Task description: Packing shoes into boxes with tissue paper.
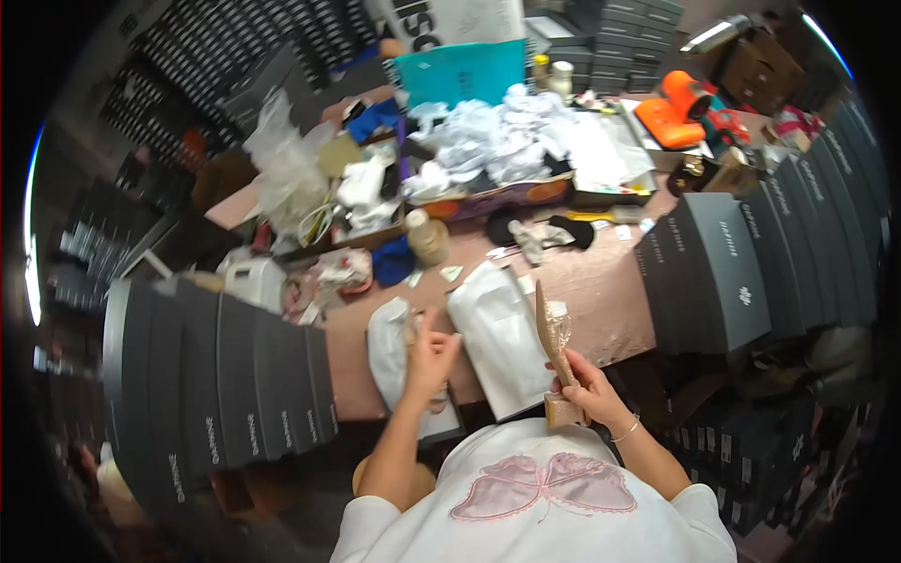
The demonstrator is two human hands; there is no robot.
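Note:
My right hand (587,387) grips a tan high-heeled sandal (554,357) with a clear, glittery strap, held upright near my shirt at the table's front edge. The block heel points down, toward me. My left hand (432,358) hovers over a narrow paper-lined bundle (388,352), its fingers apart and blurred. Beneath this hand, partly covered, a tan item shows that may be another shoe. Between the hands lies a box lined with white tissue paper (497,328), the paper folded over its top.
Grey shoe boxes stand in a row at the left (239,375) and the right (718,272). Behind, a carton (507,199) overflows with crumpled white paper. A beige bottle (425,239), dark cloths and an orange tape dispenser (668,122) sit around the pinkish table (610,291).

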